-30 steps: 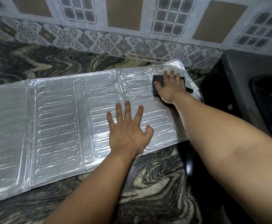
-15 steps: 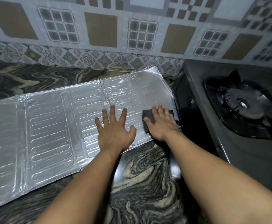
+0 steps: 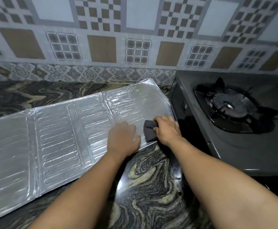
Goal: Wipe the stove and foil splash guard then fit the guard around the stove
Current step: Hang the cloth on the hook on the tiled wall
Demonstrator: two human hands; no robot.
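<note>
Two bare hands work at the near right corner of a foil splash guard (image 3: 60, 139) that lies unfolded and flat on a dark, swirl-patterned stone counter (image 3: 151, 187). Behind it rises a wall of patterned tiles (image 3: 102, 30) in brown, white and grey. The guard's embossed silver panels stretch from the left edge of the view to just beside the stove (image 3: 234, 146), a dark grey gas unit standing at the right with one black burner (image 3: 229, 106) in sight. The guard's right end nearly meets the stove's side; whether they touch cannot be told.

The left hand (image 3: 122, 140) rests palm down on the foil near its front edge, its fingers bent downward so that their tips are hidden; it holds nothing that can be seen. The right hand (image 3: 166, 128), close beside it and just short of the stove, curls its fingers round a small dark grey cloth (image 3: 149, 132), gripping it against the foil's last panel. The cloth bulges out from under that hand toward the left hand.
</note>
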